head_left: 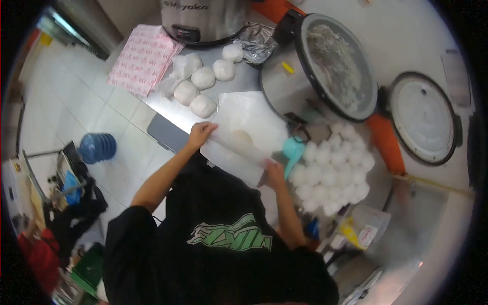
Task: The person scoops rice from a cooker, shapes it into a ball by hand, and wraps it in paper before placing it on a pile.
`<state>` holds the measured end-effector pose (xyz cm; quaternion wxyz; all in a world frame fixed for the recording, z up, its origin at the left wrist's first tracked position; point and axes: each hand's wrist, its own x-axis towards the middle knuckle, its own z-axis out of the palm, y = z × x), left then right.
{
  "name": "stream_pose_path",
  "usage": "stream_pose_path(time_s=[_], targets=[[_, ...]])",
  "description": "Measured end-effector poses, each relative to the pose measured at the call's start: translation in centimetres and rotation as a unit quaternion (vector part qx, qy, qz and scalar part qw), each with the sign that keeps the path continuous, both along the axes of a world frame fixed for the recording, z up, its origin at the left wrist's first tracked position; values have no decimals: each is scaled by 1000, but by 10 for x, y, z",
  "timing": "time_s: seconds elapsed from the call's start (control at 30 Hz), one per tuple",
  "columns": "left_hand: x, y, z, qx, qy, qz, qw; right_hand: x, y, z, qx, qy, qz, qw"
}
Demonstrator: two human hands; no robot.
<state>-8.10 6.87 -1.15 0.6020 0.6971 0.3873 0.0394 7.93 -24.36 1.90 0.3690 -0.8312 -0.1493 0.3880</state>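
A sheet of thin white wrapping paper [231,161] lies across the counter in front of me, its near edge lifted and partly folded over. My left hand [202,134] pinches the fold at its left end. At the right end, my right hand [274,175] has its fingers closed on the same paper. A pale beige round patch [242,136] shows in the middle of the sheet. Beside my right hand rests a teal scoop [293,150], next to a large heap of white rounded pieces [333,170]. Beyond my left hand sit several white wrapped bundles [203,78].
A large open rice cooker [290,84] with white rice stands at the back right, its lid [423,118] hinged outward. Another cooker [208,20] is behind. Pink-printed papers [140,61] and crumpled foil [255,41] lie nearby. A blue water jug [97,148] and another person [43,254] are at left.
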Motion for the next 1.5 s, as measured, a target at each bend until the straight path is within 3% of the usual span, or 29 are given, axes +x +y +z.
stream_pose_path(time_s=[0.07,0.13,0.23,0.27,0.3,0.33,0.4,0.43,0.5,0.53,0.63,0.8,0.9,0.93,1.0,1.03,1.23,1.33,1.5], targets=[[12,-5,4,62,47,23,997,2,13,3,67,53,-48,995],[18,-8,20,128,67,59,988,9,17,-21,195,289,-218,912],[17,-10,24,81,95,89,988,19,12,-34,156,333,-189,910],[14,-13,23,176,42,92,979,25,12,-36,80,187,-110,973],[8,-20,20,271,-11,96,958,31,14,-33,3,35,-25,999],[1,-27,15,363,-62,98,925,36,21,-29,-73,-119,60,988],[-11,-47,-3,404,-89,-175,893,35,45,-23,-22,-363,83,928],[-13,-56,6,413,-132,-229,871,35,56,-22,3,-477,90,874],[-14,-70,22,427,-216,-332,813,44,76,-27,-20,-554,132,822],[-14,-72,23,425,-206,-334,816,47,82,-29,-29,-591,153,792],[-5,-67,24,418,-183,-325,828,52,81,-36,6,-551,162,819],[80,-26,13,450,-157,-281,833,50,82,-23,62,-573,142,805],[115,5,12,554,-153,-313,756,46,84,-3,83,-575,151,800],[124,11,24,529,-113,-378,751,44,80,2,78,-569,148,805],[124,21,38,466,-14,-477,745,48,74,11,35,-455,158,875],[110,22,36,488,-112,-422,756,48,71,16,17,-393,166,904],[16,-6,37,488,-99,-248,831,27,72,68,-80,-132,243,958],[-8,-55,37,470,-131,-335,806,31,92,52,-4,-254,241,937],[-12,-77,26,447,-94,-393,798,25,121,36,124,-296,279,905]])
